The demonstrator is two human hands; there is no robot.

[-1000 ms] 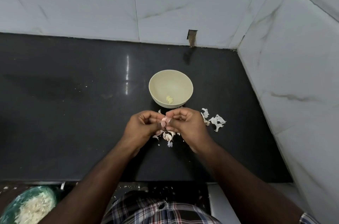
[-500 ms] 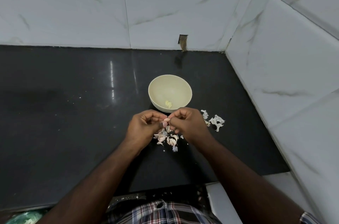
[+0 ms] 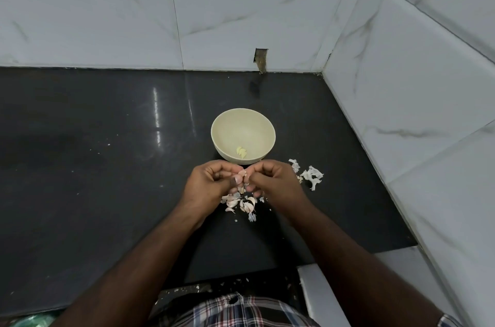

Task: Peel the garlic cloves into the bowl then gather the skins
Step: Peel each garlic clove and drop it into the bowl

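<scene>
White marble-look tiles [image 3: 241, 10] with grey veins cover the two walls that meet in a corner at upper right; a small rectangular hole [image 3: 260, 57] is cut in the back wall just above the bench. No writing or label can be read anywhere. The bench [image 3: 107, 166] is a glossy black slab, flecked with pale crumbs and streaked by a reflected light. A round, matte cream bowl [image 3: 227, 128] stands on it, with two peeled yellowish cloves [image 3: 241, 151] lying in its near side. Just in front of the bowl, the left hand [image 3: 210, 183] and right hand [image 3: 272, 182] meet, the fingers of both curled and pinching one pinkish garlic clove [image 3: 242, 174] between them. Under the hands, a cluster of unpeeled cloves and papery skins [image 3: 241, 203] lies on the bench. To the right of the right hand sits a smaller scatter of torn white skins [image 3: 312, 176]. A plaid shirt [image 3: 235, 310] shows at the bottom edge.
</scene>
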